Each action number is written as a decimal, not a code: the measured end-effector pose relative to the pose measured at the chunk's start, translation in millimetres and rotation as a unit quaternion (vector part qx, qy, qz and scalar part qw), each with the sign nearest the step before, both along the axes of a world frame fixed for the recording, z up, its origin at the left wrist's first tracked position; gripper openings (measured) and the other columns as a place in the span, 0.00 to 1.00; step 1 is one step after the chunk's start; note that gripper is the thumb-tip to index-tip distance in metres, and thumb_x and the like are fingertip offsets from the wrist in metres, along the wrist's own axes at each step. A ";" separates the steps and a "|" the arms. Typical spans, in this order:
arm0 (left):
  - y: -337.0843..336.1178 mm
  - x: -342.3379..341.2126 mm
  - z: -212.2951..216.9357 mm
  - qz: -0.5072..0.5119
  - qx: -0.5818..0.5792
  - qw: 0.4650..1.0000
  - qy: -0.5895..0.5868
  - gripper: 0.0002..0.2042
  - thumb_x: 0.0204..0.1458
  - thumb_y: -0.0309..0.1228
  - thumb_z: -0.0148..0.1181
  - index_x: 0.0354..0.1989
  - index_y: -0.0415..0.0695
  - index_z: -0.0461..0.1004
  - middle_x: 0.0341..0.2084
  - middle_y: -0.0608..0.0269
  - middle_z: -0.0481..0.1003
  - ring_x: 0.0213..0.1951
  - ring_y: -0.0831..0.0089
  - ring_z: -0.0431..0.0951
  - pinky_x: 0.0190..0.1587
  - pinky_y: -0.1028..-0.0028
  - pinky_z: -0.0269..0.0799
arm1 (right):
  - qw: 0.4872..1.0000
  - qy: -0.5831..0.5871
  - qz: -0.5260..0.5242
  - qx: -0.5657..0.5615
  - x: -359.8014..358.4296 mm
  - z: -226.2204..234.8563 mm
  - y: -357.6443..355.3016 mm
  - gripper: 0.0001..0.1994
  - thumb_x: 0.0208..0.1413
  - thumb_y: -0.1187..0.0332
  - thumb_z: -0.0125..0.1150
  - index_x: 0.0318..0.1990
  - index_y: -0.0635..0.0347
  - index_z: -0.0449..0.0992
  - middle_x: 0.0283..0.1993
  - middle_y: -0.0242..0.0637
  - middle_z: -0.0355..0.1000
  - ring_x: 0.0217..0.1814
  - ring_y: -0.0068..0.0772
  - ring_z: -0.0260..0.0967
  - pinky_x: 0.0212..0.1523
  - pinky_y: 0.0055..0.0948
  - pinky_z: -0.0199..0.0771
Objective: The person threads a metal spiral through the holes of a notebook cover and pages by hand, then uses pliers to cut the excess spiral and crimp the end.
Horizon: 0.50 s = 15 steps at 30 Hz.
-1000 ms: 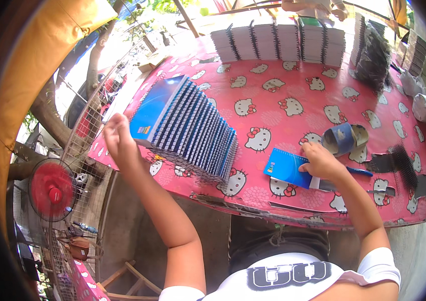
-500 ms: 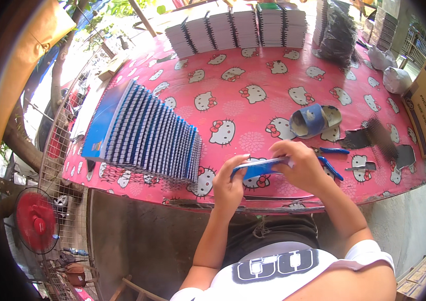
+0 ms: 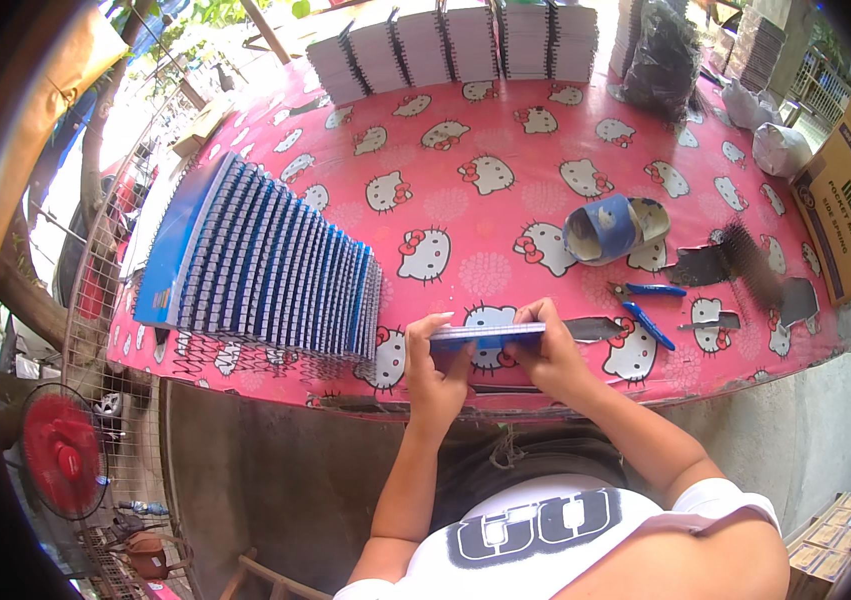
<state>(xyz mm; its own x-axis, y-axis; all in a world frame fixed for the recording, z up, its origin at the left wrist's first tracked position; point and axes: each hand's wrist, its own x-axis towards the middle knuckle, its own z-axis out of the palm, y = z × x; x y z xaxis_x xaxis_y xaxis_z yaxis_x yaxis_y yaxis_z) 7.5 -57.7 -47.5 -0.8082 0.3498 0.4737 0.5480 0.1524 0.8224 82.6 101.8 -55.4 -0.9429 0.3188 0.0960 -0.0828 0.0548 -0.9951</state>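
The left hand (image 3: 433, 378) and right hand (image 3: 553, 362) both grasp a thin blue-covered paper notepad (image 3: 485, 332), edge upward, above the pink patterned desk (image 3: 480, 230). It seems an aligning step; the next move calls for even grip. Leftward stands a blue wire-bound notebook stack (image 3: 280, 265).

Makeshift open-air workshop: stacked spiral notebooks (image 3: 275, 265), blue-handled pliers (image 3: 649, 324), pink-covered table (image 3: 505, 222), yellow-orange sheeting (image 3: 50, 90) alongside.

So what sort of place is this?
Probably a small, partly open-air notebook workshop: stacked spiral notebooks and blue-handled pliers share the pink table, and a tree trunk stands nearby.
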 end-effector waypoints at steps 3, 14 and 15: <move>-6.2 -2.3 -2.8 -0.021 0.012 0.999 0.028 0.22 0.43 0.17 0.67 0.47 0.42 0.68 0.42 0.54 0.70 0.44 0.60 0.73 0.46 0.68 0.69 | 1.000 0.015 -0.004 0.020 3.3 7.7 -4.6 0.16 0.51 0.89 0.57 0.40 0.60 0.59 0.40 0.35 0.62 0.40 0.22 0.65 0.40 0.23 0.71; 27.8 9.7 34.9 -0.021 -0.164 0.981 0.100 0.11 0.45 0.36 0.69 0.35 0.47 0.82 0.35 0.62 0.79 0.39 0.67 0.72 0.55 0.55 0.53 | 0.934 0.124 -0.058 0.329 15.6 18.3 21.9 0.20 0.43 0.82 0.66 0.44 0.60 0.67 0.40 0.41 0.68 0.46 0.43 0.69 0.46 0.36 0.70; 32.3 9.5 40.8 -0.008 -0.117 0.987 0.108 0.08 0.44 0.34 0.69 0.30 0.46 0.83 0.22 0.70 0.79 0.32 0.71 0.69 0.50 0.63 0.55 | 0.904 0.136 -0.091 0.395 18.2 25.6 43.6 0.18 0.44 0.80 0.66 0.44 0.60 0.68 0.41 0.42 0.69 0.46 0.44 0.70 0.46 0.37 0.71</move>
<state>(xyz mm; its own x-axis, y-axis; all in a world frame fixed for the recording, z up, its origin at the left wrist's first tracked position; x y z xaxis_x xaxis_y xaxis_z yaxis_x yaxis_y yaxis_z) 17.0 -25.4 -6.7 -0.6906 0.4821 0.5392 0.7109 0.3149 0.6289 100.8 145.4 -29.8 -0.7894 0.1969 0.5814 -0.2367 0.7763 -0.5843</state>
